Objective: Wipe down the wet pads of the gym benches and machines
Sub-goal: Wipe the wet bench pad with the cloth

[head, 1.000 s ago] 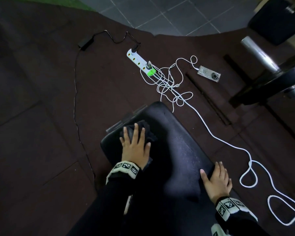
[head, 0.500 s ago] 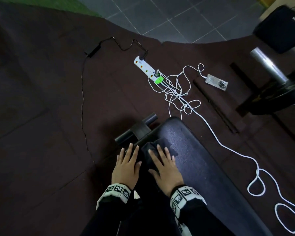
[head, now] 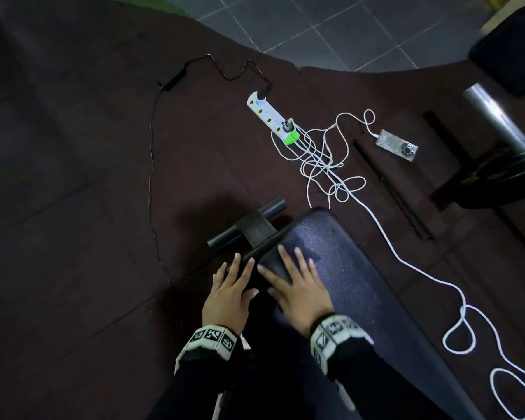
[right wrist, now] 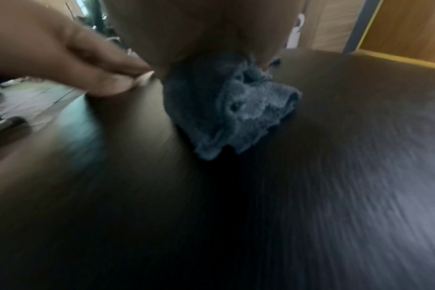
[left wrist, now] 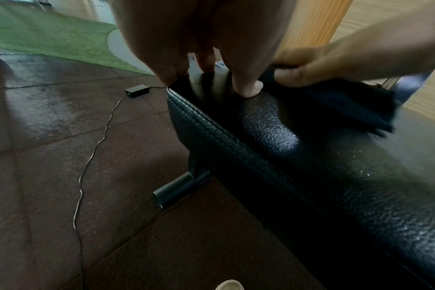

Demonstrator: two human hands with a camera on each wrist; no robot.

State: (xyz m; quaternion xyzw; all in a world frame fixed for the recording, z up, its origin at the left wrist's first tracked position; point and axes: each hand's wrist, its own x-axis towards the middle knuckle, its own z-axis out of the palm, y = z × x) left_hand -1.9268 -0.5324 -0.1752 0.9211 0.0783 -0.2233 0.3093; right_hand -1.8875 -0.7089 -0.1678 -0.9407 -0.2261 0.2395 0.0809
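A black textured bench pad (head: 361, 268) runs from the middle to the lower right of the head view. A dark cloth (right wrist: 236, 109) lies bunched on its near-left end. My right hand (head: 299, 287) presses flat on the cloth, fingers straight and spread. My left hand (head: 232, 294) lies beside it with straight fingers on the pad's left edge, close to the cloth (left wrist: 348, 106) but off it. A damp sheen shows on the pad (left wrist: 311, 157) in the left wrist view. The right wrist view is motion-blurred.
The bench's foot bar (head: 249, 225) sticks out left of the pad. On the dark rubber floor lie a white power strip (head: 272, 119), tangled white cables (head: 325, 165), a small silver device (head: 397, 145) and a black adapter cord (head: 173, 78). A barbell with a weight plate (head: 497, 177) is at right.
One second ago my left hand pressed the cloth and my right rested farther back on the pad. The right hand has come forward onto the cloth; the left has moved to the pad's edge.
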